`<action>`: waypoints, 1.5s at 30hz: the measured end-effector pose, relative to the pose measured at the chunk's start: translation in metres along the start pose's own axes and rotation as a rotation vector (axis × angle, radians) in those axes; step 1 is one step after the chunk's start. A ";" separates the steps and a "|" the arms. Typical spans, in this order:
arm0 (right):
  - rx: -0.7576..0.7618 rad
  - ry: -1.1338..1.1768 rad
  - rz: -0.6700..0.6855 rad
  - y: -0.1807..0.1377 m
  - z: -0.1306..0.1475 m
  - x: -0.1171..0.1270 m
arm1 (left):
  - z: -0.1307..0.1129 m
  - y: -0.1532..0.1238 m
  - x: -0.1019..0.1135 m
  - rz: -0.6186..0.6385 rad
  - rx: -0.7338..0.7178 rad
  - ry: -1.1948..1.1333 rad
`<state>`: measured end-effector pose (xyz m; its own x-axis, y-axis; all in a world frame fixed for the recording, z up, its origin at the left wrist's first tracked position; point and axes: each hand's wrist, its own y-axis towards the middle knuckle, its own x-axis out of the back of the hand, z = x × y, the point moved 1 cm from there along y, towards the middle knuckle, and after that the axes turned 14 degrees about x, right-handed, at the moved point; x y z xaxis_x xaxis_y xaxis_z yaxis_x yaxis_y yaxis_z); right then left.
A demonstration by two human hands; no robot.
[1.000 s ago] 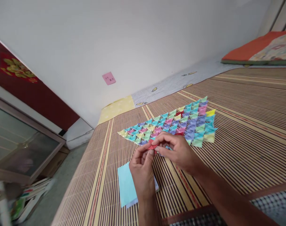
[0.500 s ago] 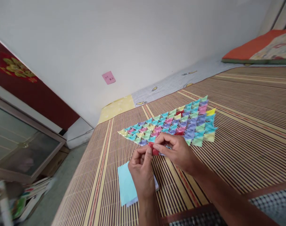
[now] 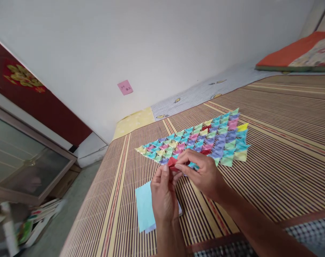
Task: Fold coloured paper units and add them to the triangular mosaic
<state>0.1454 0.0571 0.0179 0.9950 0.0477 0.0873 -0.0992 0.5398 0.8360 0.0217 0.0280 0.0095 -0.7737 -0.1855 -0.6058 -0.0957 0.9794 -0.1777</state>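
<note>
A small red folded paper piece [image 3: 172,163] is pinched between both hands, above the striped mat. My left hand [image 3: 164,192] grips its left side between thumb and fingers. On its right side, my right hand [image 3: 201,171] holds it with thumb and forefinger. Just beyond the hands lies a triangular array of folded paper pieces [image 3: 221,141] in blue, green, yellow, pink, purple and red; my right hand hides part of its near edge. Under and beside my left wrist, a stack of light blue paper sheets [image 3: 144,207] is partly covered.
The striped bamboo mat [image 3: 272,171] covers the bed. A white wall with a pink note [image 3: 125,87] rises behind it. An orange folded quilt [image 3: 288,53] lies at the far right. Past the left edge are the floor and a glass-fronted cabinet [image 3: 25,164].
Both hands stay on the red paper, which has been turned and now shows a pointed top. My left hand has shifted slightly right and up. The view has moved a little.
</note>
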 end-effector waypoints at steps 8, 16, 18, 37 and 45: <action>0.003 0.035 0.050 0.000 0.000 0.003 | 0.000 -0.001 0.002 0.014 -0.045 0.065; 0.055 -0.033 0.067 0.000 -0.001 0.003 | 0.003 0.002 0.003 0.038 -0.056 0.081; 0.042 -0.022 0.070 0.000 -0.001 0.004 | 0.003 0.001 0.003 0.036 -0.058 0.078; -0.115 0.041 0.039 0.001 0.003 0.001 | 0.009 0.001 0.005 -0.077 -0.178 0.226; -0.168 0.090 0.000 0.002 0.005 -0.001 | 0.012 0.002 0.008 -0.103 -0.240 0.267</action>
<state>0.1441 0.0538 0.0219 0.9924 0.1186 0.0319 -0.1039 0.6724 0.7329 0.0228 0.0278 -0.0046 -0.8855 -0.2874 -0.3652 -0.3010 0.9534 -0.0205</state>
